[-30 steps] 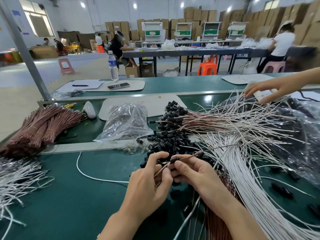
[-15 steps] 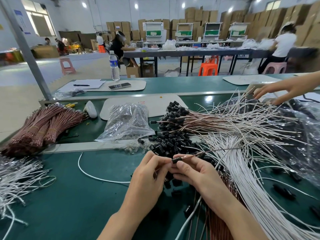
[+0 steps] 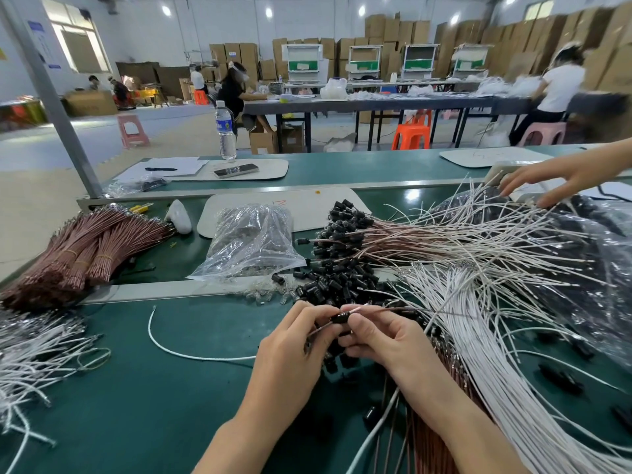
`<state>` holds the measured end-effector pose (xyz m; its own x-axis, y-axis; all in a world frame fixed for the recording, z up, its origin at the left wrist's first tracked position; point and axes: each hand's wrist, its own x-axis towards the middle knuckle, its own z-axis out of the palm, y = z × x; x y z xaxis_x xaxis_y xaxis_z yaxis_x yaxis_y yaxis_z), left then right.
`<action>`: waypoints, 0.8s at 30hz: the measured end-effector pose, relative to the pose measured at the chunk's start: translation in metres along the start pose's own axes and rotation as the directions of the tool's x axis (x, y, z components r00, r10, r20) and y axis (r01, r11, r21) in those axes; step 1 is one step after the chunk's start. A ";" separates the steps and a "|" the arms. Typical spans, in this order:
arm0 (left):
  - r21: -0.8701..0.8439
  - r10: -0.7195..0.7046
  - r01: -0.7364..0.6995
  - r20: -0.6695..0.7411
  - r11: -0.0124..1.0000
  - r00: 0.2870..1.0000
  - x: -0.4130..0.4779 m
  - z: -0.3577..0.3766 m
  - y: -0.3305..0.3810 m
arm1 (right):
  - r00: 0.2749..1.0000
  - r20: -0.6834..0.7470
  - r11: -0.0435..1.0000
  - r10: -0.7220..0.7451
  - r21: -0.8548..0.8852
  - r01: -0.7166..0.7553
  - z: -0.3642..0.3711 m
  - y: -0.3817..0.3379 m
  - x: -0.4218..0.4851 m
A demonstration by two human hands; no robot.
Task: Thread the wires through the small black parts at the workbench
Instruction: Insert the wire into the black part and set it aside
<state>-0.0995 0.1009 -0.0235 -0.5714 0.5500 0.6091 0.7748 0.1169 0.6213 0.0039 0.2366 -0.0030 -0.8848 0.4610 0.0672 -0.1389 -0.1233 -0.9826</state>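
Over the green bench my left hand (image 3: 290, 350) pinches the near end of a thin brown wire (image 3: 379, 309). My right hand (image 3: 383, 340) pinches a small black part (image 3: 341, 318) that sits on that wire between the two hands. The wire runs off to the right over the white wires. A heap of loose black parts (image 3: 335, 285) lies just beyond my fingers. Finished brown wires carrying black parts (image 3: 345, 230) fan out behind the heap.
White wires (image 3: 478, 354) spread across the right. Bundled brown wires (image 3: 85, 251) and more white wires (image 3: 30, 357) lie at the left. A clear plastic bag (image 3: 253, 241) sits in the middle. Another person's hand (image 3: 547, 181) reaches in at the far right. One loose white wire (image 3: 164, 343) curves left of my hands.
The black part has slid along the brown wire toward my left hand, and both hands have shifted slightly. The other person's hand at the right has moved a little.
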 end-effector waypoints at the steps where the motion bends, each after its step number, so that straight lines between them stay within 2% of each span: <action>1: 0.003 0.003 -0.003 0.001 1.000 1.000 0.000 0.000 0.000 | 1.000 -0.022 1.000 -0.007 0.003 0.007 -0.001 0.000 0.000; 8: 0.023 0.007 -0.007 0.010 1.000 1.000 0.000 0.000 0.003 | 0.994 -0.109 0.999 0.005 0.050 0.000 -0.002 -0.002 0.000; 14: -0.006 -0.015 0.015 -0.030 1.000 0.999 0.000 -0.002 0.000 | 0.964 -0.265 0.953 -0.025 0.285 0.103 -0.018 -0.014 0.001; 20: 0.121 -0.006 0.014 -0.066 0.993 0.998 0.001 -0.011 -0.004 | 0.941 -0.318 0.916 -0.113 0.335 0.223 -0.034 -0.029 -0.003; 24: 0.190 -0.040 0.065 -0.136 0.980 0.990 0.005 -0.027 -0.015 | 0.912 -0.399 0.878 -0.096 0.397 0.267 -0.051 -0.036 -0.005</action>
<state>-0.1215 0.0796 -0.0169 -0.6331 0.4277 0.6452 0.7731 0.3078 0.5546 0.0363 0.2833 0.0229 -0.6156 0.7833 0.0868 -0.5349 -0.3344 -0.7759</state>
